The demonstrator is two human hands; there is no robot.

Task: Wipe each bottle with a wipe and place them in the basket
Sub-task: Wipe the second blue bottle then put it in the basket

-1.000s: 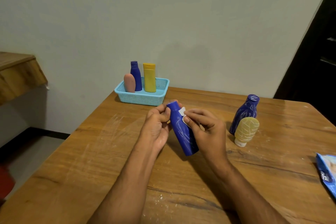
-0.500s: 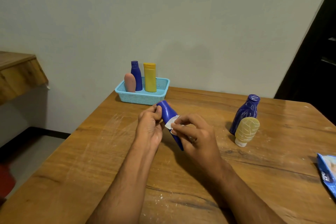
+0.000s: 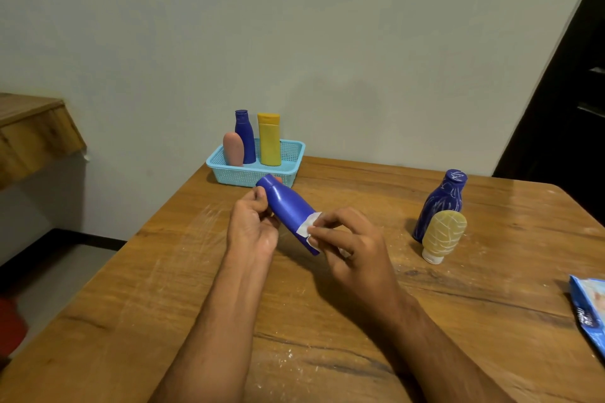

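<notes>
A light blue basket [image 3: 288, 154] sits at the table's [image 3: 163, 288] far left edge, close to the wall, with a pink bottle [image 3: 233, 149], a dark blue bottle [image 3: 245, 137] and a yellow bottle [image 3: 269, 139] upright inside; its right half is free. Just in front, the left hand [image 3: 250, 226] grips the neck end of a tilted blue bottle [image 3: 288, 206], held above bare wood. The right hand [image 3: 350, 245] pinches a white wipe [image 3: 309, 227] against its lower end. Farther right stand a patterned blue bottle [image 3: 442, 203] and a cream bottle [image 3: 443, 234], touching. A wipes pack [image 3: 589, 314] overhangs the right frame edge.
</notes>
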